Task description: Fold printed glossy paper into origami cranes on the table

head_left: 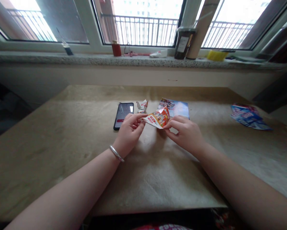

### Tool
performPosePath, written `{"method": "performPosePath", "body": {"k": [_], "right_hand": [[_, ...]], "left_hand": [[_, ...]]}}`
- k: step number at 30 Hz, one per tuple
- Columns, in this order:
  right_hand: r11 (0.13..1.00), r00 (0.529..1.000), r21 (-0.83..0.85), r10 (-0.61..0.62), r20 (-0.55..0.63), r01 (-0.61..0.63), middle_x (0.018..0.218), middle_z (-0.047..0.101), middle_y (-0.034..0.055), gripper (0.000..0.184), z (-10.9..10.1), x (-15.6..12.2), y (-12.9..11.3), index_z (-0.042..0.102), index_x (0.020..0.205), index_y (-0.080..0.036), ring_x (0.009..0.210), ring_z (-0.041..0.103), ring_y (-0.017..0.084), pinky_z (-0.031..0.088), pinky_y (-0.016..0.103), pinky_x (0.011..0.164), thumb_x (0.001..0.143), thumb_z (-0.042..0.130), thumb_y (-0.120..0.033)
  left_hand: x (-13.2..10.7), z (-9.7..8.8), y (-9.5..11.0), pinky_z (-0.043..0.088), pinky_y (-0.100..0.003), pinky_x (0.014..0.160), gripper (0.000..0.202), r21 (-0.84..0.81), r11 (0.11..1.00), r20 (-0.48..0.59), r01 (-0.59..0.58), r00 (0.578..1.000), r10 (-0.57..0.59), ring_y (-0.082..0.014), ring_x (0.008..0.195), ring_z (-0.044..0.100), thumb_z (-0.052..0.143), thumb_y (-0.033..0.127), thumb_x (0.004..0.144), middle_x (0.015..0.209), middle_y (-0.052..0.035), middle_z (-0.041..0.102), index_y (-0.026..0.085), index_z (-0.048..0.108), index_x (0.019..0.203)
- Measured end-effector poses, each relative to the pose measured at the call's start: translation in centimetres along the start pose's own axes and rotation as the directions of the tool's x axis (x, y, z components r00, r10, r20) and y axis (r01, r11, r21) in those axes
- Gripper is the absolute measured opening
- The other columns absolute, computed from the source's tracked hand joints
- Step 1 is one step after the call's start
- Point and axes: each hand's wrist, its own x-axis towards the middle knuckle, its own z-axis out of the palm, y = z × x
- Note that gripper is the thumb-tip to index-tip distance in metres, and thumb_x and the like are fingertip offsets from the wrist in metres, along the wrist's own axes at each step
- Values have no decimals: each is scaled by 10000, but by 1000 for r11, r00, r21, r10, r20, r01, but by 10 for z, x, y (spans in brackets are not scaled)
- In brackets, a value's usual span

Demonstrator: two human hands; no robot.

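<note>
Between both hands, above the table, is a folded piece of printed paper [157,118], orange and white with red labels. My left hand [131,127] pinches its left corner between thumb and fingers; a silver bangle circles that wrist. The lower right corner is pinched by my right hand [184,130]. Just behind the left hand lies a dark smartphone [124,111] with its screen lit. A small white and red folded paper piece [142,105] stands beside the phone. Partly hidden behind the held paper and right hand is a blue printed sheet [178,108].
Several blue and pink printed packets or sheets [250,116] lie at the table's right. The tan-covered table [61,153] reaches toward a stone windowsill [90,59], which holds a red container [116,49], a dark lidded jar [182,44] and a yellow item [217,55].
</note>
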Motion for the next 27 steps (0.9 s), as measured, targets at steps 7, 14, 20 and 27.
{"method": "performPosePath", "body": {"k": [7,14,20,27], "right_hand": [[998,996,26,-52,74,50,818,670,35,108,1,1,1,645,740,-210,789,600,159,449,264,700,823,576,-213],[994,992,56,-101,81,96,834,687,25,127,1,1,1,662,756,-221,792,591,162,457,275,706,847,583,-259],[996,994,63,-74,82,69,834,684,26,130,0,1,0,671,783,-222,816,600,163,462,274,725,858,581,-280],[998,1000,55,-31,4,31,843,681,31,118,0,-1,3,680,796,-221,797,613,163,476,279,726,847,581,-262]], "left_hand": [[-1,1,1,451,-191,506,127,-84,995,16,57,998,-56,-74,568,497,565,279,828,760,1,553,160,560,869],[-1,2,1,498,-208,520,41,-84,993,29,87,996,-84,-97,618,560,536,181,780,751,4,560,174,513,812],[-1,2,-2,521,-224,505,92,-177,966,35,188,982,-185,-117,611,590,526,181,756,724,-2,574,178,487,839],[-2,1,5,508,-178,476,127,-112,990,5,86,996,-86,-92,619,559,497,148,761,765,5,548,181,484,883]]}}
